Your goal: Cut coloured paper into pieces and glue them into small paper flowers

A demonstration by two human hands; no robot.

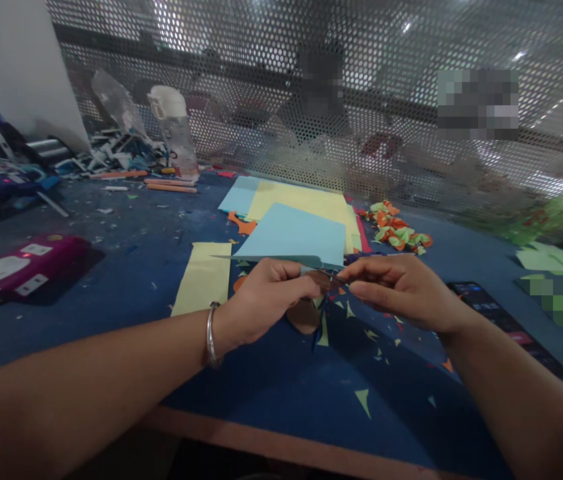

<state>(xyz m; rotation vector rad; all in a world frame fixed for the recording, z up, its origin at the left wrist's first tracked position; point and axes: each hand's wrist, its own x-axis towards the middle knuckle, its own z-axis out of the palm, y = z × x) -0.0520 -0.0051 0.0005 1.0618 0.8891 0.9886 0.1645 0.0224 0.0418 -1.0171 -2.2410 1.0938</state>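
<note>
In the head view, the left hand [268, 293] has its thumb pressed down against its fingers, clamped on a small grey-blue piece [306, 270] that looks like paper. The right hand [401, 287] reaches in from the other side, thumb and forefinger nearly meeting beside that piece; whether they grip it or only touch it, I cannot tell. The piece sits between the two hands, just in front of the large blue sheet [291, 235], above the desk [271, 397].

The step in hand seems to be fine fingertip work on this piece. To do it well, let the left hand act as the steady clamp, pinching close to the spot being worked so that the paper does not flex, while the right makes small, light moves. Turning the piece in the fingers should serve better than twisting the wrists. Too hard a pinch could crease or tear it. Loose paper scraps [363, 403] lie near the hands and could cling to the work, so brushing them aside helps. The heap of orange and green paper pieces [396, 227] calls for clearance from the right hand.
</note>
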